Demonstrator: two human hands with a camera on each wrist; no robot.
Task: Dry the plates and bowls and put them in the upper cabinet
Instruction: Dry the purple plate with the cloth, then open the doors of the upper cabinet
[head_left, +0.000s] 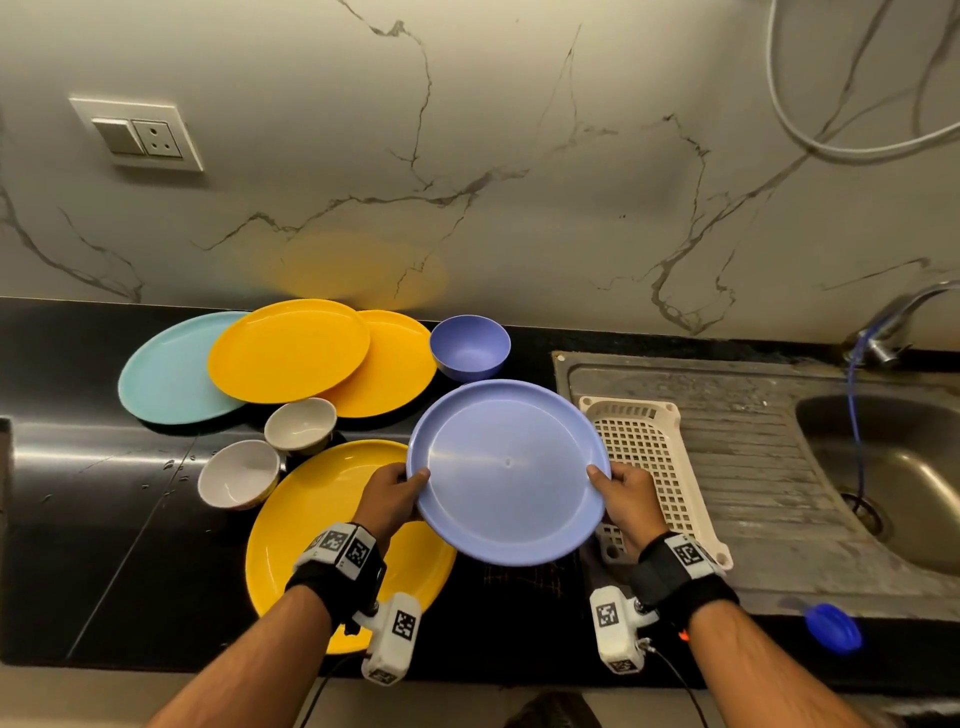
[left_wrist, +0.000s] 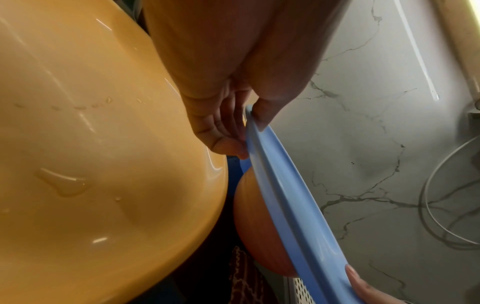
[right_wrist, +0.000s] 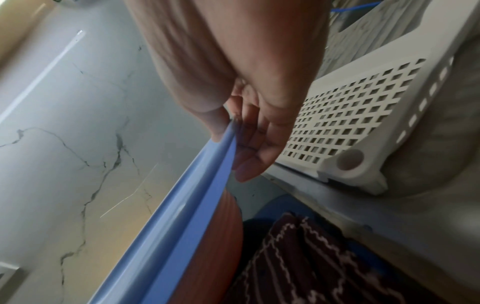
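Note:
I hold a lavender-blue plate (head_left: 506, 470) above the black counter, tilted toward me. My left hand (head_left: 397, 493) grips its left rim, thumb on top and fingers underneath. My right hand (head_left: 626, 493) grips the right rim the same way. In the left wrist view the plate's edge (left_wrist: 280, 193) runs down from my left hand (left_wrist: 241, 127). In the right wrist view its rim (right_wrist: 182, 216) slants down from my right hand (right_wrist: 241, 142). A dark patterned cloth (right_wrist: 311, 261) lies on the counter below the plate.
A wet yellow plate (head_left: 317, 525) lies under my left hand. Behind are a teal plate (head_left: 156, 374), two yellow plates (head_left: 291, 348), a blue bowl (head_left: 470, 348) and two white bowls (head_left: 239, 475). A white perforated basket (head_left: 654, 452) sits on the sink drainboard (head_left: 753, 467).

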